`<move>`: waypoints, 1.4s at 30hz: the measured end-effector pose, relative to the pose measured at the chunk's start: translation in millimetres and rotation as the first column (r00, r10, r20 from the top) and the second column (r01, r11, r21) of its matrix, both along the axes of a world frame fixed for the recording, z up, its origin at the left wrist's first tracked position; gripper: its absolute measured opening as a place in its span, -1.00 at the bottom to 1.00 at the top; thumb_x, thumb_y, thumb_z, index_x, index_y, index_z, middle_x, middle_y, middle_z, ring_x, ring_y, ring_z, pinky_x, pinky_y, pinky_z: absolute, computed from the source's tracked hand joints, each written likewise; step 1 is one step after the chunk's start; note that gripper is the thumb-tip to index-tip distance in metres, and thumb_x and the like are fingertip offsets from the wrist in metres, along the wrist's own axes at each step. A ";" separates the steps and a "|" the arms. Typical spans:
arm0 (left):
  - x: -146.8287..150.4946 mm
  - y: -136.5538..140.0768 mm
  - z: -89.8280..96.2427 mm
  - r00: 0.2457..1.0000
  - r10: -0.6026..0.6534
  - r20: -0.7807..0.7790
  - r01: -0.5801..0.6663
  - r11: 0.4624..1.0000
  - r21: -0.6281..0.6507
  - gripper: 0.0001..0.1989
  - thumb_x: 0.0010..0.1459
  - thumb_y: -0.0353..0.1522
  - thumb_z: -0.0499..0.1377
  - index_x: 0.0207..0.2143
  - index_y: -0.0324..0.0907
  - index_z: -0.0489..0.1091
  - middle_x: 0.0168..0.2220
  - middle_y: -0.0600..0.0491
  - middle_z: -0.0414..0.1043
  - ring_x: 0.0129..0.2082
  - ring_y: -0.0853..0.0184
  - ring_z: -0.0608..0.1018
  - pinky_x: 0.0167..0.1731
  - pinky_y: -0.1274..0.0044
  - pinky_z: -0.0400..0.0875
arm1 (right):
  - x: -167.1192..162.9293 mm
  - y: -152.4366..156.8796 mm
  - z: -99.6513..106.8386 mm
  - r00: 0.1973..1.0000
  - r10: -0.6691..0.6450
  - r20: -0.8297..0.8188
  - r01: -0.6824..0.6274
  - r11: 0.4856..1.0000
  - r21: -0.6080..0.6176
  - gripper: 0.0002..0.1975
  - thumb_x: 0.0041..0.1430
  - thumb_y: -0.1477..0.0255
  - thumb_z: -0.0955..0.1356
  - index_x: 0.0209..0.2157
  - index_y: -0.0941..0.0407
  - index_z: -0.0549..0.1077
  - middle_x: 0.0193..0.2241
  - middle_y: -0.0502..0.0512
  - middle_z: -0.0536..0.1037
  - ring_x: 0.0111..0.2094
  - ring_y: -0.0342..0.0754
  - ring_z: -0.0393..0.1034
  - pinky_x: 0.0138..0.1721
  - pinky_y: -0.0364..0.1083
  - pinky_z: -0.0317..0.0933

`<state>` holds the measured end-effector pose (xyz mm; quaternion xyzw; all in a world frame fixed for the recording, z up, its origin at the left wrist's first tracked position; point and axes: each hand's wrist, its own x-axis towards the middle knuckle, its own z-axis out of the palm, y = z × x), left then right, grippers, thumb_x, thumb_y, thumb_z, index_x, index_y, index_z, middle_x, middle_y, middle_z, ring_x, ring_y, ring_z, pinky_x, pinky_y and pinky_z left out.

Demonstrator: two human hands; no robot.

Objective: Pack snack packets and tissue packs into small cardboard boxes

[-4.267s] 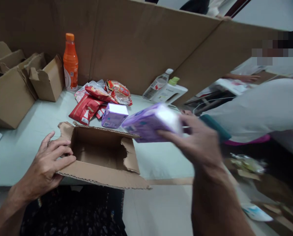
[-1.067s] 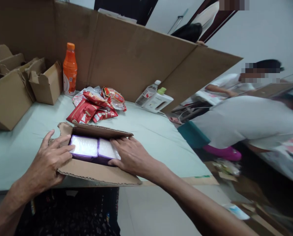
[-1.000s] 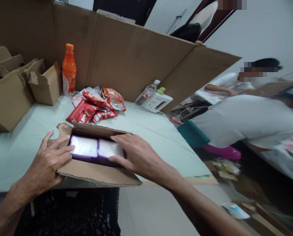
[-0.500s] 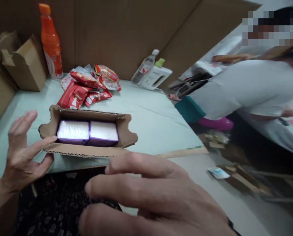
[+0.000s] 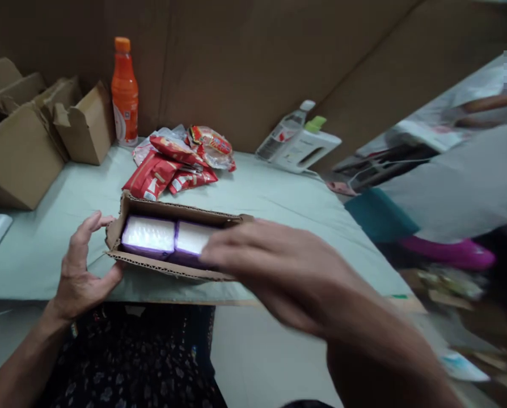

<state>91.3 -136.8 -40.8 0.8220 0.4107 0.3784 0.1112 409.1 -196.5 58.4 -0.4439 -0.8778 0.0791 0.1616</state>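
An open cardboard box [image 5: 181,272] stands near the table's front edge. Two white packs with purple edges lie side by side in it: the left pack [image 5: 149,233] in full sight, the right pack [image 5: 191,237] partly covered. My left hand [image 5: 85,272] holds the box's left end, thumb at the near wall and index finger at the end flap. Over the right end reaches my right hand [image 5: 274,260], blurred by motion. Its fingers point left over the right pack; whether they touch it or the flap I cannot tell.
Behind the box lie red snack packets [image 5: 155,170]. An orange bottle [image 5: 125,99] and open cardboard boxes [image 5: 28,153] stand at the back left. A clear bottle [image 5: 283,133] and a white jug [image 5: 308,147] lean at the back right. A co-worker's pale sleeve [image 5: 457,187] shows beyond the table.
My right hand has moved forward from close to the camera to the box's right end. My left hand's fingers have closed in on the left end. The whole view has shifted.
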 end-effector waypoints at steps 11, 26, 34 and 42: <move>9.6 19.6 19.9 0.990 -0.143 0.008 0.140 0.974 0.178 -0.62 0.20 -0.57 0.23 0.02 -0.04 0.43 -0.05 0.04 0.56 0.03 0.16 0.60 0.19 0.14 0.45 | 21.9 77.5 -8.9 0.983 -0.129 -0.129 0.105 0.978 -0.178 -0.54 0.49 0.27 0.16 0.30 0.02 0.37 0.29 0.11 0.44 0.30 0.05 0.34 0.31 0.16 0.24; 6.6 30.7 34.2 0.907 -0.415 -0.075 0.417 0.909 0.016 -0.69 0.02 -0.57 0.12 -0.21 -0.08 0.45 -0.15 0.06 0.62 0.04 0.17 0.59 0.16 0.20 0.40 | -6.5 105.4 -7.4 0.980 -0.066 0.186 0.093 0.985 -0.142 -0.61 0.43 0.45 0.18 0.17 0.07 0.45 0.20 0.19 0.51 0.15 0.08 0.46 0.10 0.09 0.40; -2.0 31.8 17.3 0.932 -0.363 -0.009 0.363 0.932 -0.002 -0.69 0.28 -0.50 0.18 0.05 -0.12 0.39 0.02 -0.01 0.57 0.20 0.20 0.50 0.26 0.28 0.36 | 15.7 83.4 5.0 0.933 -0.327 -0.148 0.343 0.934 0.097 -0.77 0.38 0.43 0.27 -0.11 0.10 0.57 -0.16 0.14 0.68 -0.15 0.02 0.56 -0.18 -0.05 0.42; 9.0 36.1 17.9 0.969 -0.243 0.040 0.242 0.970 0.023 -0.80 0.33 -0.35 0.20 0.00 -0.08 0.40 -0.05 0.04 0.58 0.12 0.17 0.56 0.22 0.26 0.44 | 39.4 47.7 -50.0 0.957 -0.171 -0.235 0.120 0.969 -0.217 -0.79 0.37 0.42 0.32 -0.11 0.05 0.61 -0.15 0.11 0.70 -0.10 0.00 0.57 -0.09 0.00 0.45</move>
